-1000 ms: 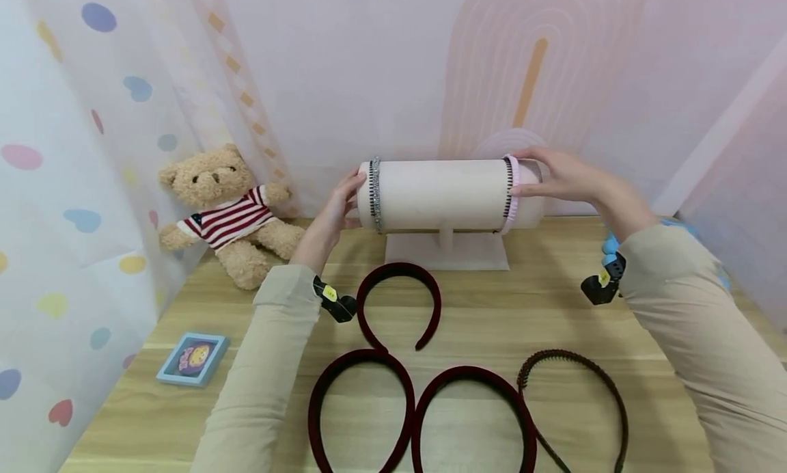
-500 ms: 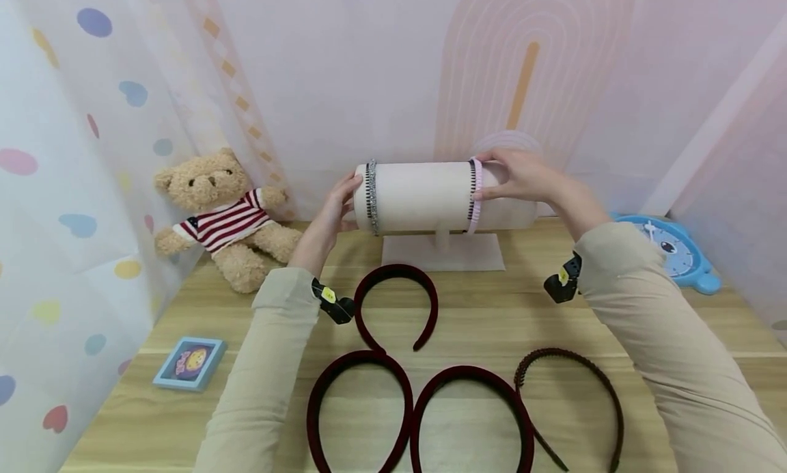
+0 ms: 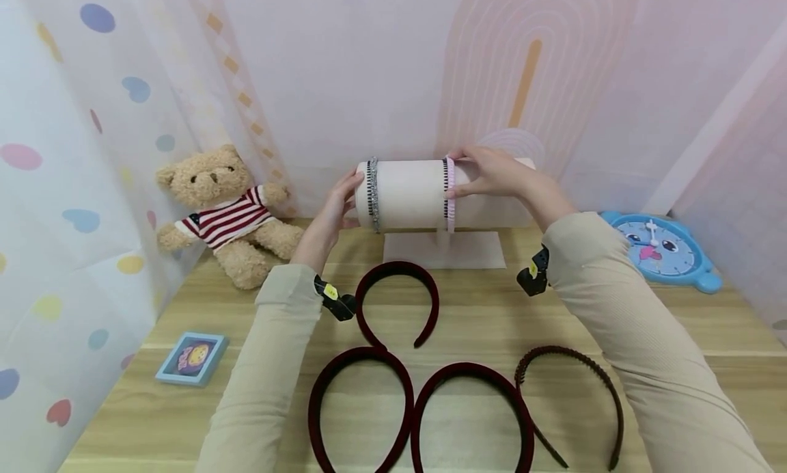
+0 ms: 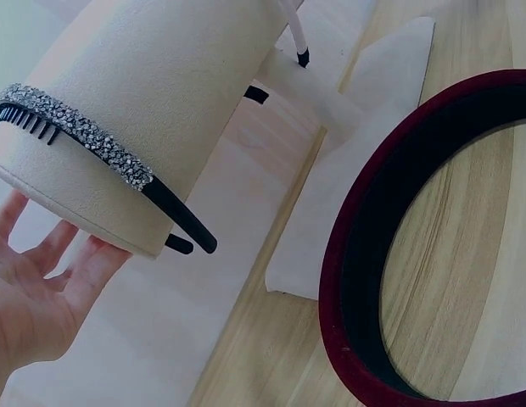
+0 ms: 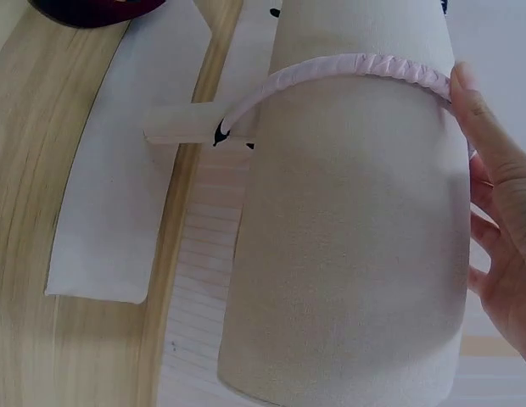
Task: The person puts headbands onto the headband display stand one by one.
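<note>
A cream cylinder stand (image 3: 408, 196) lies horizontally on its post and flat base. My left hand (image 3: 332, 217) holds the cylinder's left end, its fingers against the rim in the left wrist view (image 4: 42, 288). Beside them a silver glittery headband (image 4: 106, 144) with black teeth wraps the cylinder. My right hand (image 3: 498, 172) pinches a pink headband (image 3: 451, 196) around the cylinder's middle. In the right wrist view, the thumb of my right hand (image 5: 505, 195) lies on the pink headband (image 5: 331, 68); part of its grip is hidden behind the cylinder.
Several dark red headbands (image 3: 436, 302) and a thin brown one (image 3: 605, 377) lie in front on the wooden table. A teddy bear (image 3: 230, 220) sits back left, a small blue frame (image 3: 209, 363) front left, a blue clock (image 3: 688, 254) at right.
My right hand has slid the pink headband leftward along the cylinder, from near its right end to the middle. The blue clock has come into fuller view. My left hand stays at the left end.
</note>
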`<state>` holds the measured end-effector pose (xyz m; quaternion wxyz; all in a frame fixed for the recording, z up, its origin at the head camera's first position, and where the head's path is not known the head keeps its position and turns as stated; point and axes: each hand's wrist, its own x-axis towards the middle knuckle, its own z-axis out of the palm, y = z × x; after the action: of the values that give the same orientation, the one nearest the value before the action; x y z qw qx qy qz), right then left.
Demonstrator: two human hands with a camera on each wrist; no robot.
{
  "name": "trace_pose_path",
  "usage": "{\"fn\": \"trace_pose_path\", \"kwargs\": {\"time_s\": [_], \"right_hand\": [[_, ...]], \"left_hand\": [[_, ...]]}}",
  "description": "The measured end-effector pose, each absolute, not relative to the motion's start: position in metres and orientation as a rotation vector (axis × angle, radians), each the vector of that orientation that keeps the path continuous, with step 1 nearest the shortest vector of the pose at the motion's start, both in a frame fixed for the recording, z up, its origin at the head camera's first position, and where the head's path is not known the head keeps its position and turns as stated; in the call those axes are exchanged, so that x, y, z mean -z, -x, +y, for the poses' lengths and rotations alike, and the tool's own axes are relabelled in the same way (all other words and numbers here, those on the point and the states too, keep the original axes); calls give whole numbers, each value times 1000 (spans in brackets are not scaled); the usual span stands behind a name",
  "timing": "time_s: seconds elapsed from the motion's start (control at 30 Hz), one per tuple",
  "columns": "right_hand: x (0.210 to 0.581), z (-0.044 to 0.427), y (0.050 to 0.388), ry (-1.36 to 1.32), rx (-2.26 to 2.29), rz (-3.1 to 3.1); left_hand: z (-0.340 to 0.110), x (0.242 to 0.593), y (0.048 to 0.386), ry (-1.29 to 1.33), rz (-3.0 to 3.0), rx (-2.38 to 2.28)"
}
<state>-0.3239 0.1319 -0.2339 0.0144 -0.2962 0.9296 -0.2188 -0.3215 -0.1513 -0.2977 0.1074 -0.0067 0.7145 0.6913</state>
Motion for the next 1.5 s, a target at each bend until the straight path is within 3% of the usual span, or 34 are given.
{"fn": "trace_pose_path", "kwargs": {"time_s": [1.5], "right_hand": [[238, 58, 327, 1099, 496, 2929]], "left_hand": [[-151, 301, 320, 34, 2109, -2042]]}}
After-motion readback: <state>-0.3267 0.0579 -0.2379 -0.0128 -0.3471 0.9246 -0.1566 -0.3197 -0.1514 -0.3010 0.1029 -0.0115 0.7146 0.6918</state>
